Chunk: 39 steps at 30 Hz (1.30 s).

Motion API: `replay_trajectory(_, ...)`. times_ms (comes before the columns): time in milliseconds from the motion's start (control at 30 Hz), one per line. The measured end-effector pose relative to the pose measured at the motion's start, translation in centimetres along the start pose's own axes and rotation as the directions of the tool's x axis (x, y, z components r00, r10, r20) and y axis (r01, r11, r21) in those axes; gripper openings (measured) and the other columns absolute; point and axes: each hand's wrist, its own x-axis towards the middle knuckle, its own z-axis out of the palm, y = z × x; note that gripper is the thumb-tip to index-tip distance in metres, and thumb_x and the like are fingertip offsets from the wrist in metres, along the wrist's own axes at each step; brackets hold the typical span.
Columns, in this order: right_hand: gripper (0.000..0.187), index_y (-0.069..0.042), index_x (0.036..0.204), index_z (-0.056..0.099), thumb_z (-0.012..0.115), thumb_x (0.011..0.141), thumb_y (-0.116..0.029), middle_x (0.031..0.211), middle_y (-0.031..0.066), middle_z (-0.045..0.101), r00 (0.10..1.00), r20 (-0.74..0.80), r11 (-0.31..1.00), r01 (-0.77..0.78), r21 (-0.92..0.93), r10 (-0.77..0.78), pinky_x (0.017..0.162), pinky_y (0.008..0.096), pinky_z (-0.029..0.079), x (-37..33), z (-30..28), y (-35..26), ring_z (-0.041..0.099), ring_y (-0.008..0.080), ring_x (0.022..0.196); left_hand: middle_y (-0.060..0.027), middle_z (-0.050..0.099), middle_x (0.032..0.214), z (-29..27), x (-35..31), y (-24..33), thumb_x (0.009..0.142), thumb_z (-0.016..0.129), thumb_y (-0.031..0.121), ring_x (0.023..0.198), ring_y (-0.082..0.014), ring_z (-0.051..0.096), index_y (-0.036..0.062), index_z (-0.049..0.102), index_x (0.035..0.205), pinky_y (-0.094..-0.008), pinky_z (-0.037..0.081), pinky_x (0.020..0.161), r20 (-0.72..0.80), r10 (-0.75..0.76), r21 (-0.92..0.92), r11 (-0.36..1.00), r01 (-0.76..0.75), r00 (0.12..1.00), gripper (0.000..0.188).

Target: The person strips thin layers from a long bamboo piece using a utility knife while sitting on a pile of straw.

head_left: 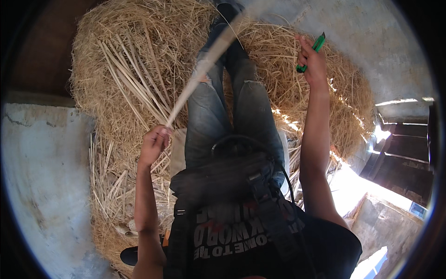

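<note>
Grey walls (pixel 46 172) flank a heap of straw-like shavings (pixel 102 28). Pale strip (pixel 200 72), blurred: near end pinched by the left hand (pixel 154 143), length running forward-right from it. Right hand (pixel 312 60): closed around a green cutter (pixel 318 44), well apart from the strip. Judged step: readying the strip for cutting; the next move probably calls for bringing cutter and strip together, clear of the left hand. Loose strips (pixel 146 95) lie beyond the left hand; the legs (pixel 206 107), between both hands, may restrict clearance.

Head-worn fisheye view, from above, looking down over torso (pixel 232 237) and legs (pixel 253 107), close
</note>
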Motion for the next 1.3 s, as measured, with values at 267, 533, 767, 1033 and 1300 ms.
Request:
replay_trajectory(267, 0.037, -0.003, 0.130, 0.063, 0.065, 0.102, -0.028, 0.062, -0.0072, 0.028, 0.936, -0.223, 0.924, -0.191, 0.331, 0.273, 0.050, 0.0254, 0.026, -0.7, -8.1, 6.9, 0.028, 0.0056, 0.050, -0.0079, 0.070, 0.108, -3.6, 1.7, -12.5, 0.110, 0.051, 0.032, 0.094, -0.0147, 0.067, 0.0036, 0.058, 0.140, -0.0303, 0.054, 0.080, -0.506, -0.116, -0.210, 0.978, 0.008, 0.854, 0.042)
replay_trajectory(533, 0.028, -0.006, 0.114, 0.066, 0.070, 0.093, -0.025, 0.080, 0.0021, 0.057, 0.662, -0.676, 0.923, -0.061, 0.381, 0.323, 0.049, 0.0295, 0.036, -6.4, -23.1, 23.2, 0.046, 0.0120, 0.056, -0.0188, 0.056, 0.145, -4.6, 0.2, -22.3, 0.103, 0.063, 0.027, 0.128, -0.0316, 0.057, 0.0026, 0.042, 0.155, -0.0460, 0.048, 0.103, -0.638, -0.602, -0.366, 0.786, 0.499, 0.480, 0.062)
replay_trajectory(767, 0.045, 0.004, 0.106, 0.070, 0.070, 0.084, -0.036, 0.099, 0.0222, 0.072, 0.139, -0.950, 0.693, -0.714, 0.098, 0.278, 0.084, 0.0468, 0.057, -17.4, -28.0, 28.6, 0.069, 0.0342, 0.089, -0.0180, 0.058, 0.144, -6.1, 1.0, -21.7, 0.101, 0.057, 0.015, 0.129, -0.0325, 0.060, 0.0036, 0.049, 0.151, -0.0447, 0.051, 0.095, -0.758, -0.497, -0.424, 0.867, 0.260, 0.423, 0.052)
replay_trajectory(1033, 0.064, 0.002, 0.123, 0.070, 0.077, 0.079, -0.044, 0.116, 0.0224, 0.073, 0.230, -0.955, 0.240, -0.953, -0.183, 0.185, 0.100, 0.0426, 0.053, -30.5, -31.3, 36.1, 0.069, 0.0383, 0.110, -0.0223, 0.052, 0.149, -5.5, 7.3, -12.1, 0.106, 0.051, 0.017, 0.138, -0.0372, 0.053, -0.0036, 0.047, 0.148, -0.0512, 0.046, 0.113, -0.768, -0.350, -0.358, 0.929, 0.094, 0.536, 0.047)
replay_trajectory(1300, 0.067, -0.002, 0.118, 0.073, 0.083, 0.077, -0.053, 0.116, 0.0219, 0.073, 0.379, -0.892, 0.179, -0.922, -0.342, 0.247, 0.098, 0.0426, 0.054, -30.9, -30.2, 37.1, 0.070, 0.0361, 0.112, -0.0207, 0.058, 0.144, -3.6, 11.2, -9.0, 0.100, 0.059, 0.011, 0.129, -0.0331, 0.060, -0.0027, 0.051, 0.145, -0.0468, 0.052, 0.105, -0.742, -0.294, -0.362, 0.932, 0.009, 0.603, 0.048)
